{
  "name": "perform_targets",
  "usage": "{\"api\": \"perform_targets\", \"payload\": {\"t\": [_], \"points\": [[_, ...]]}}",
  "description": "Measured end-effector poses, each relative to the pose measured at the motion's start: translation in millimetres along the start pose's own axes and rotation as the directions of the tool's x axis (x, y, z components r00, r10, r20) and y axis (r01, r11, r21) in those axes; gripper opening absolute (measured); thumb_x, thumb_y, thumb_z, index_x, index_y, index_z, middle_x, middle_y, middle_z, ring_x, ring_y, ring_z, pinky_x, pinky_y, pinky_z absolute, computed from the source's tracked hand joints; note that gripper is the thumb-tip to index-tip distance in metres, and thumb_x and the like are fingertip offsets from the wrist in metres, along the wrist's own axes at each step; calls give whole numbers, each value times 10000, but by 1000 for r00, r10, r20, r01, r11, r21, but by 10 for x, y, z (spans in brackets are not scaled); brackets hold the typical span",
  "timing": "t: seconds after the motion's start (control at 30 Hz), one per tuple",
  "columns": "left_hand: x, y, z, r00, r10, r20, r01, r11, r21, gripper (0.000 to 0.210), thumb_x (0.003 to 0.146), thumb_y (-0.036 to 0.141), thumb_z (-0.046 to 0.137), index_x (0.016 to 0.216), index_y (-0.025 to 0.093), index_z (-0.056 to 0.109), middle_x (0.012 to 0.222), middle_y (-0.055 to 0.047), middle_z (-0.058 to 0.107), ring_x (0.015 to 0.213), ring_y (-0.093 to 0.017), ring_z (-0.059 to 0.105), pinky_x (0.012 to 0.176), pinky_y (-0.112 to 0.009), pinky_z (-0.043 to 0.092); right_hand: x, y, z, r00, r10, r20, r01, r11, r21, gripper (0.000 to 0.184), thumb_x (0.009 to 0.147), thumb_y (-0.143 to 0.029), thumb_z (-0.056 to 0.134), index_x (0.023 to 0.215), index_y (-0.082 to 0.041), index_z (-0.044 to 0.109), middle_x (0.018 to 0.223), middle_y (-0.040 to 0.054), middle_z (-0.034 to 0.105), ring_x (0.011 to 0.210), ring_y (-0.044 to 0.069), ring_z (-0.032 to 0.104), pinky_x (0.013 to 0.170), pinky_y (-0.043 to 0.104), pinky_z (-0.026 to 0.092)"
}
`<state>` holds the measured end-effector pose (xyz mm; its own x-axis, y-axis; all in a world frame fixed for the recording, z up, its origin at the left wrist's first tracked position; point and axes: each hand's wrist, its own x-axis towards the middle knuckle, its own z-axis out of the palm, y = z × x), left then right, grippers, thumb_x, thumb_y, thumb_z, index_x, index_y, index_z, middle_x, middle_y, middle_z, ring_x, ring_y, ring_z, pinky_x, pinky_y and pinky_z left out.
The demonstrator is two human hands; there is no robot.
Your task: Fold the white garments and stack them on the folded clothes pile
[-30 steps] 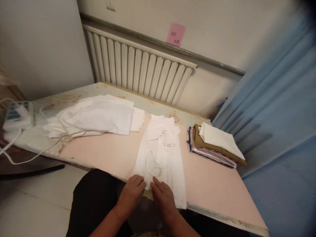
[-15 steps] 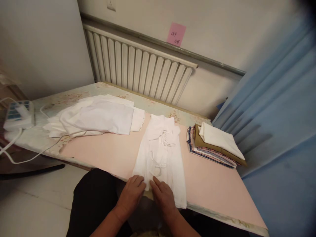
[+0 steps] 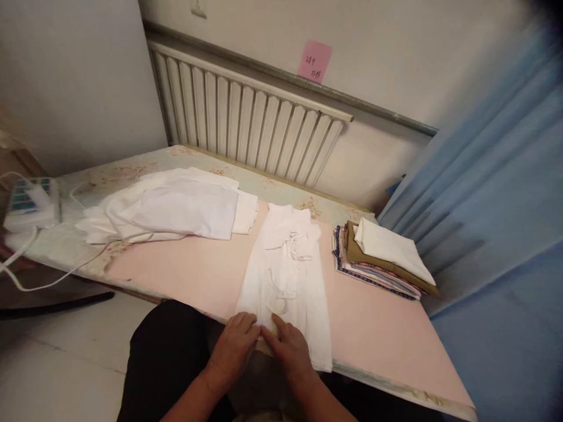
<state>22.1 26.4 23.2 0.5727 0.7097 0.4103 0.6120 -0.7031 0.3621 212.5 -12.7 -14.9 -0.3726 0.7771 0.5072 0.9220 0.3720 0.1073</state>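
Observation:
A white garment [image 3: 294, 281] with thin ties lies lengthwise on the pink cloth, its near end at the table's front edge. My left hand [image 3: 233, 346] is closed at the lower left corner of this end, fingers curled over the fabric. Just to its right, my right hand [image 3: 290, 351] grips the same near edge, with its thumb stretched toward my left fingertips and its index finger lying on the fabric. The two hands almost touch. The undersides of the fingers are hidden.
Loose white fabric [image 3: 176, 205] is heaped at the left, with a cable running over it from a power strip [image 3: 33, 205]. Folded cloths [image 3: 387, 258] are stacked at the right beside a blue curtain [image 3: 497, 223]. A radiator [image 3: 246, 117] stands behind the table.
My right thumb has shifted left, close to my left fingertips. My left hand and the white garment look nearly unchanged.

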Motion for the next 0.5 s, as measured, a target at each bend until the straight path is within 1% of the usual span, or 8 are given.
{"api": "perform_targets", "payload": {"t": [0.13,0.27,0.33,0.5], "points": [[4,17,-39,1000,-13,3,13,1000,-22,148,853,84,496,899,197,580,1006,-54,576,977,-210,500,859,-388,454,-9,7,3,1000,-9,8,9,1000,-1,436,847,-183,627,1250,-341,580,1254,102,579,784,197,593,646,306,465],[15,22,-96,998,-18,65,23,997,-75,124,850,116,510,910,202,575,1017,-49,571,983,-211,497,868,-403,451,-4,9,-22,1000,-10,18,9,1000,9,425,854,-193,625,1252,-336,583,1251,105,583,789,201,596,655,311,470],[23,19,-111,997,-22,77,30,995,-99,96,863,149,513,912,205,574,1016,-47,568,980,-210,495,870,-407,451,1,4,-35,999,-5,32,5,1000,11,418,856,-206,631,1249,-339,586,1254,104,584,798,208,600,661,316,473],[46,18,-114,998,-50,37,55,989,-137,88,890,184,498,881,202,583,963,-43,580,936,-198,517,838,-384,468,14,-8,-63,998,3,65,-5,1000,20,422,865,-192,612,1262,-332,585,1259,112,585,802,216,609,672,324,476]]}}
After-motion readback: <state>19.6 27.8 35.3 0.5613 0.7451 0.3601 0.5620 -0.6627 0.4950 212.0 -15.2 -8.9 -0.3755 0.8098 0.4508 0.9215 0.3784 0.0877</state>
